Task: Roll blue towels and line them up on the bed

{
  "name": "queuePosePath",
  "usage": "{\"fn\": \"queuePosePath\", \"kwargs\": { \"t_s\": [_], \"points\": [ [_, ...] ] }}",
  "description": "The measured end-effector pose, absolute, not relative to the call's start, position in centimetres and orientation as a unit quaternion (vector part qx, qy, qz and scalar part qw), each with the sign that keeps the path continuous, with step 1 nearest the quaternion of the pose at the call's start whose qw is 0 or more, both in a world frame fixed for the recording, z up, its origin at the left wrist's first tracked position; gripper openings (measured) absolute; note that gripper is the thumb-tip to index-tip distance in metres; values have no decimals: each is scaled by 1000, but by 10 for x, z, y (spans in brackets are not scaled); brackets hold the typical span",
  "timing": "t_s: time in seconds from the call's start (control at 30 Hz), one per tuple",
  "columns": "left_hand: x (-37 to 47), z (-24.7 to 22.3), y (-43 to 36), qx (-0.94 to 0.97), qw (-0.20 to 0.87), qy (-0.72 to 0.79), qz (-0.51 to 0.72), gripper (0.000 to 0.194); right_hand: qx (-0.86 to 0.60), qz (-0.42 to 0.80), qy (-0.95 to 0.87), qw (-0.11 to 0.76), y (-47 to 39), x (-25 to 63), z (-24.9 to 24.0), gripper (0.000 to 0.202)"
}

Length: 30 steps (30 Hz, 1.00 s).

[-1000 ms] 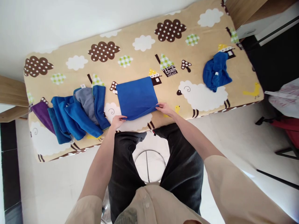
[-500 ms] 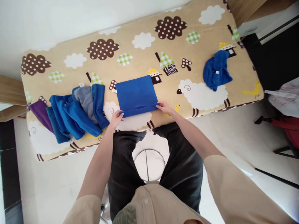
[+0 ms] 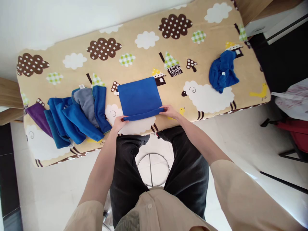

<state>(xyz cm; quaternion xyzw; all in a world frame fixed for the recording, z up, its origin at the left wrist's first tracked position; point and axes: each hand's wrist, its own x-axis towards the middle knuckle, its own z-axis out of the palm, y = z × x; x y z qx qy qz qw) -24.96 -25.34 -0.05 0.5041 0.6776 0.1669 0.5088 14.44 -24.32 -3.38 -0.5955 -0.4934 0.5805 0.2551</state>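
A square blue cloth [image 3: 139, 96] lies flat in the middle of a padded bench with a beige cover printed with sheep and clouds [image 3: 144, 57]. My left hand [image 3: 119, 122] pinches its near left corner. My right hand [image 3: 170, 112] pinches its near right corner. The near edge of the cloth is rolled up a little between the two hands. A small white tag sticks out at the cloth's far left corner.
A row of folded cloths [image 3: 74, 114], mostly blue with one grey and one purple [image 3: 38, 116], lies overlapping at the left. A crumpled blue cloth [image 3: 223, 71] sits at the right end. My legs and a stool [image 3: 151, 165] are below the bench edge.
The near edge of the blue cloth, first sagging between my hands, has been pulled straight and turned up into a narrow fold. Both hands keep their grip on the corners.
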Motion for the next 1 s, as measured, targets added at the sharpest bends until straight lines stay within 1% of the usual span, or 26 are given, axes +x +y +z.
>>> {"fn": "queuePosePath", "kwargs": {
  "t_s": [0.07, 0.13, 0.17, 0.3, 0.37, 0.47, 0.6, 0.83, 1.0],
  "points": [
    [-248, 0, -252, 514, 495, 676, 182, 33, -600, 568, -513, 232, -242, 144, -37, 36],
    [-246, 2, -252, 532, 500, 649, 215, 23, -597, 570, -513, 236, -242, 143, -38, 27],
    [-246, 3, -253, 532, 512, 632, 236, 22, -594, 575, -506, 245, -241, 143, -37, 24],
    [-243, 6, -254, 449, 591, 612, 272, 33, -580, 609, -461, 283, -243, 143, -29, 31],
    [-241, 7, -254, 414, 601, 631, 264, 32, -570, 622, -450, 295, -244, 143, -25, 34],
    [-239, 7, -253, 400, 583, 658, 258, 28, -570, 626, -449, 285, -242, 142, -24, 36],
    [-238, 8, -250, 413, 543, 687, 249, 28, -595, 605, -457, 267, -237, 140, -27, 37],
    [-241, 7, -251, 441, 511, 713, 189, 24, -593, 602, -466, 264, -235, 141, -18, 26],
    [-246, -2, -253, 448, 487, 729, 175, 25, -644, 570, -459, 223, -235, 139, -18, 28]
  ]
}}
